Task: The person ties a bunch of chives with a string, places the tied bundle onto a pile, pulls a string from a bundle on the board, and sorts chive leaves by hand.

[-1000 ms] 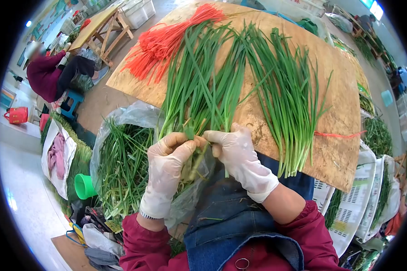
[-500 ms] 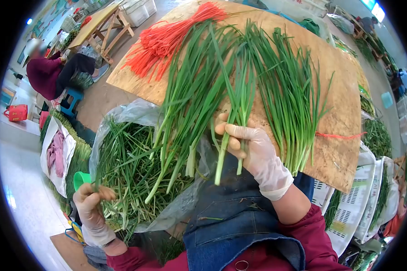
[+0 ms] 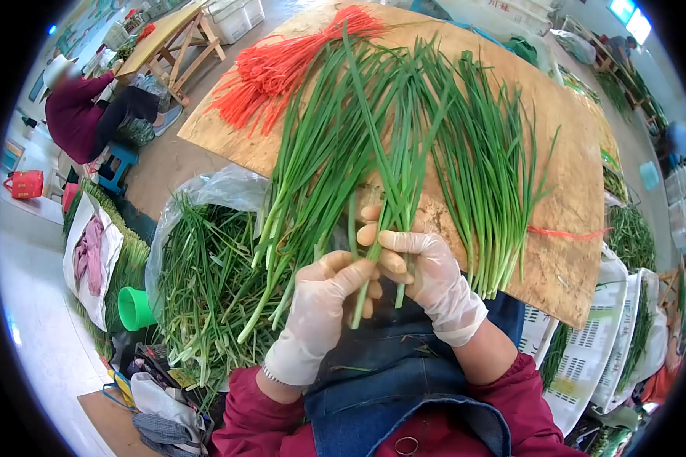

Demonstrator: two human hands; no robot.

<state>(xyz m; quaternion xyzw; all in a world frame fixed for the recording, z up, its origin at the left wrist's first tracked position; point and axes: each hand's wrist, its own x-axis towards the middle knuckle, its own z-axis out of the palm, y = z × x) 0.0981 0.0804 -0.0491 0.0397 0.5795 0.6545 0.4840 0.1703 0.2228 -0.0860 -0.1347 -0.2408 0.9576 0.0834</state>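
Observation:
In a thin whitish glove, my right hand (image 3: 434, 278) is closed around a few garlic chives (image 3: 405, 183), their pale lower ends poking out below the fingers. My left hand (image 3: 320, 305), gloved too, meets it and pinches the lower part of a chive stalk (image 3: 360, 305). On the wooden board (image 3: 552, 263), a loose pile of chives (image 3: 312, 160) lies to the left of the held ones. A neater bunch of chives (image 3: 492, 183) rests to the right, with a red tie strip (image 3: 568, 233) beside it.
Red tie strips (image 3: 282, 68) are heaped at the board's far left. A plastic-lined bag of leaf scraps (image 3: 206, 289) stands left of my lap, near a green cup (image 3: 135, 308). White crates (image 3: 587, 365) stand at right. Another person (image 3: 80, 114) sits at far left.
My left hand has come from over the scrap bag, up and right, to the stalks at my right hand. The green cup shows more fully now. My right hand keeps its hold.

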